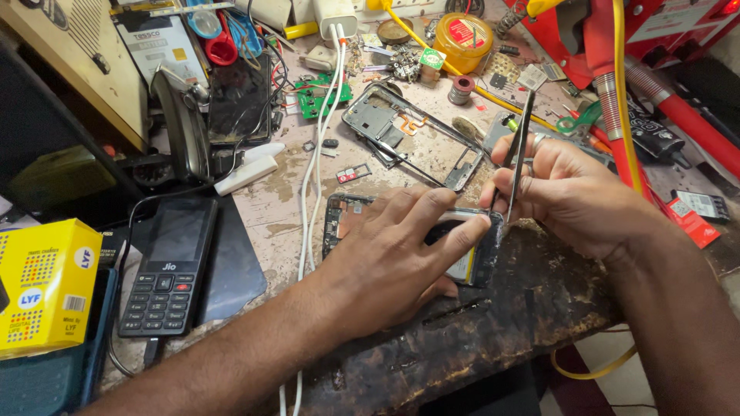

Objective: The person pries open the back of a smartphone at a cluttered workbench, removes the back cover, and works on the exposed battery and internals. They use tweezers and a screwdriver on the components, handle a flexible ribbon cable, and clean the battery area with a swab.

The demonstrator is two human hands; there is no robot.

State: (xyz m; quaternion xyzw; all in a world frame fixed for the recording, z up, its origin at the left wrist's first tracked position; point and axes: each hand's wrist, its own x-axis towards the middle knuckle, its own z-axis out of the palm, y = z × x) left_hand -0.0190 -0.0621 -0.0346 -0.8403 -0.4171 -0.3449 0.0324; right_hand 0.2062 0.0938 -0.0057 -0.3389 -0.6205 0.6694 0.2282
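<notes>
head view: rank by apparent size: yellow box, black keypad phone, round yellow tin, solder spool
Largest to smallest as they look:
1. yellow box, partly cut off at the left edge
2. black keypad phone
3. round yellow tin
4. solder spool
Tin and spool lie farther back, so their true sizes are unsure.

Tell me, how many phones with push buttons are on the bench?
1. The black keypad phone lies at the left, beside the yellow box. The opened phone under the left hand shows no buttons.
</notes>
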